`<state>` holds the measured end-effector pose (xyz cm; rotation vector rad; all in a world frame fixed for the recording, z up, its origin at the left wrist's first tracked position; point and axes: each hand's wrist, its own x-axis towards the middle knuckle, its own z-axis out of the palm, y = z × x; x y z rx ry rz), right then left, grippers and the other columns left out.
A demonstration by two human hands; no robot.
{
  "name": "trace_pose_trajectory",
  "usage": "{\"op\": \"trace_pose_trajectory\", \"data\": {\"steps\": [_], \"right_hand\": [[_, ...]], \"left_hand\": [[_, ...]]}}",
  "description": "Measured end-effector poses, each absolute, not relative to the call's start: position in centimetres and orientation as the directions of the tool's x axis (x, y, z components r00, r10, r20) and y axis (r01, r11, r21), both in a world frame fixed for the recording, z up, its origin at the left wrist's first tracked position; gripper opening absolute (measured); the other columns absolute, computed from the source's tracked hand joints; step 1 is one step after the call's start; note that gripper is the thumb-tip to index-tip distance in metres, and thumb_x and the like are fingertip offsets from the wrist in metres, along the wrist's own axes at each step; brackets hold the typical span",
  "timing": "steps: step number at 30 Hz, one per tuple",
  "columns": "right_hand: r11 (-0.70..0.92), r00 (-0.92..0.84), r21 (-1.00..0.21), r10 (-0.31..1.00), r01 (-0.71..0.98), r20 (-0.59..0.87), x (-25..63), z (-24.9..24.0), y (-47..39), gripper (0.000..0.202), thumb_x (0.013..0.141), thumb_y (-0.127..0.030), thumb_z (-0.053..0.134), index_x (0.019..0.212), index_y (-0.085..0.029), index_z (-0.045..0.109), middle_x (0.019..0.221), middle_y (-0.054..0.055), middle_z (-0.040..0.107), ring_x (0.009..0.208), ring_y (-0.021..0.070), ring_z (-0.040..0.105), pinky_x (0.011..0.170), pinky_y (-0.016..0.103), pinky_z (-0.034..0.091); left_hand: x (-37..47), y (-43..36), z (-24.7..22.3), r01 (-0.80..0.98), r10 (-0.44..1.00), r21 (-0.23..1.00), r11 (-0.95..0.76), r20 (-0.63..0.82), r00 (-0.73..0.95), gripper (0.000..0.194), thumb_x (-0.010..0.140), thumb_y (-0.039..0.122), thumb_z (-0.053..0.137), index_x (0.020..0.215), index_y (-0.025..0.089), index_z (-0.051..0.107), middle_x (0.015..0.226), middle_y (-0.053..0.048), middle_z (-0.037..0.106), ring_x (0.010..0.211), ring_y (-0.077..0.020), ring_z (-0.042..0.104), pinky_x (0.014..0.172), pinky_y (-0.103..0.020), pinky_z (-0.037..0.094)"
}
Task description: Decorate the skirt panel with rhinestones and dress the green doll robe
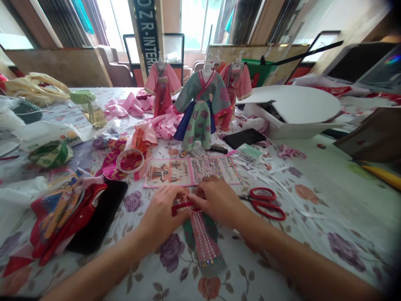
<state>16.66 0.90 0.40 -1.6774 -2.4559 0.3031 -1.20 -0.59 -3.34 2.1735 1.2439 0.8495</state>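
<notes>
Between my hands on the flowered cloth lies a doll-sized skirt [205,242], with a red waistband, a pink beaded front panel and green sides. My left hand [164,211] pinches the left end of the waistband. Curled over the other end is my right hand [219,200], its thumb and fingers closed on the band. Just beyond my fingertips lies an instruction sheet [169,172] with pictures and strings of beads on it. Red-handled scissors [266,203] rest to the right of my right hand. What my fingertips cover is hidden.
A small doll in a green jacket [205,104] stands behind the sheet, with pink-dressed dolls [162,85] around it. A black phone [244,138], a round tub [130,161], red fabric pieces [69,213] and a green tape roll [50,154] lie about. A white round board [294,102] stands right.
</notes>
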Motion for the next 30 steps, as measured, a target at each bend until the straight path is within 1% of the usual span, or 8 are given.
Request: {"op": "trace_pose_trajectory", "data": {"steps": [3, 6, 10, 12, 18, 25, 27, 30], "right_hand": [[0.346, -0.364, -0.278, 0.931, 0.896, -0.014, 16.3, -0.1, 0.6, 0.018, 0.081, -0.028, 0.062, 0.07, -0.014, 0.065, 0.077, 0.009, 0.065, 0.081, 0.0241, 0.056, 0.072, 0.033, 0.041], [0.307, -0.348, -0.454, 0.938, 0.836, -0.006, 16.5, -0.9, 0.3, 0.01, 0.082, -0.018, 0.06, 0.072, -0.015, 0.064, 0.077, 0.006, 0.063, 0.08, 0.02, 0.055, 0.07, 0.029, 0.04], [0.286, -0.32, -0.635, 0.945, 0.718, 0.064, 16.7, -1.6, -0.1, 0.014, 0.083, -0.014, 0.056, 0.07, -0.016, 0.061, 0.075, 0.004, 0.06, 0.081, 0.0185, 0.053, 0.07, 0.028, 0.039], [0.275, -0.299, -0.702, 0.95, 0.657, 0.093, 16.8, -1.6, -0.3, 0.015, 0.083, -0.014, 0.055, 0.069, -0.016, 0.059, 0.075, 0.003, 0.058, 0.08, 0.0182, 0.052, 0.069, 0.028, 0.039], [0.169, -0.277, -0.844, 0.96, 0.509, 0.025, 17.3, -1.7, -0.5, 0.014, 0.081, -0.022, 0.056, 0.069, -0.016, 0.061, 0.069, 0.002, 0.055, 0.066, 0.0142, 0.049, 0.058, 0.025, 0.035], [0.11, -0.247, -0.933, 0.969, 0.343, 0.023, 18.7, -1.0, -0.9, 0.02, 0.084, -0.034, 0.051, 0.071, -0.019, 0.051, 0.06, -0.003, 0.043, 0.054, 0.0108, 0.039, 0.049, 0.022, 0.032], [0.128, -0.142, -0.929, 0.986, 0.347, 0.082, 21.0, 0.0, -1.1, 0.022, 0.084, -0.039, 0.051, 0.073, -0.019, 0.051, 0.06, -0.003, 0.043, 0.053, 0.0111, 0.039, 0.049, 0.023, 0.033], [0.122, 0.258, -0.83, 0.917, 0.544, 0.304, 26.9, 1.5, -1.0, 0.02, 0.085, -0.039, 0.052, 0.083, -0.02, 0.056, 0.067, 0.001, 0.051, 0.057, 0.0134, 0.046, 0.055, 0.026, 0.039]], "left_hand": [[-1.2, -0.6, -3.3, 0.563, 0.896, 0.71, -0.423, 0.238, 0.374, 0.026, 0.071, 0.017, 0.069, 0.092, 0.019, 0.055, 0.091, -0.003, 0.06, 0.087, -0.0199, 0.055, 0.077, -0.037, 0.046], [-1.2, -0.5, -3.5, 0.548, 0.9, 0.729, -0.41, 0.224, 0.374, 0.025, 0.071, 0.016, 0.067, 0.093, 0.019, 0.054, 0.091, -0.003, 0.06, 0.087, -0.0202, 0.056, 0.078, -0.038, 0.046], [-1.2, -0.3, -3.6, 0.458, 0.898, 0.8, -0.387, 0.216, 0.383, 0.027, 0.075, 0.011, 0.058, 0.1, 0.02, 0.054, 0.093, -0.003, 0.062, 0.089, -0.0186, 0.057, 0.081, -0.037, 0.047], [-1.2, -0.2, -3.5, 0.376, 0.897, 0.862, -0.341, 0.179, 0.403, 0.026, 0.078, 0.01, 0.054, 0.101, 0.02, 0.054, 0.096, -0.004, 0.062, 0.089, -0.0172, 0.059, 0.08, -0.033, 0.048], [-1.1, 0.2, -3.2, 0.322, 0.901, 0.919, -0.228, 0.074, 0.428, 0.005, 0.08, 0.013, 0.054, 0.079, 0.016, 0.058, 0.098, -0.005, 0.063, 0.085, -0.0145, 0.059, 0.078, -0.027, 0.045], [-1.2, 0.1, -3.1, 0.28, 0.907, 0.948, -0.149, 0.019, 0.42, 0.024, 0.079, 0.013, 0.053, 0.102, 0.018, 0.054, 0.077, 0.001, 0.06, 0.074, -0.0131, 0.056, 0.07, -0.025, 0.041], [-1.2, 0.1, -3.2, 0.289, 0.906, 0.945, -0.152, 0.016, 0.423, 0.024, 0.08, 0.013, 0.052, 0.103, 0.018, 0.053, 0.074, 0.002, 0.059, 0.073, -0.0132, 0.055, 0.07, -0.025, 0.041], [-1.3, 0.2, -3.4, 0.298, 0.906, 0.941, -0.161, 0.021, 0.422, 0.023, 0.08, 0.015, 0.051, 0.103, 0.019, 0.053, 0.077, 0.001, 0.06, 0.077, -0.0142, 0.057, 0.073, -0.027, 0.042]]}}
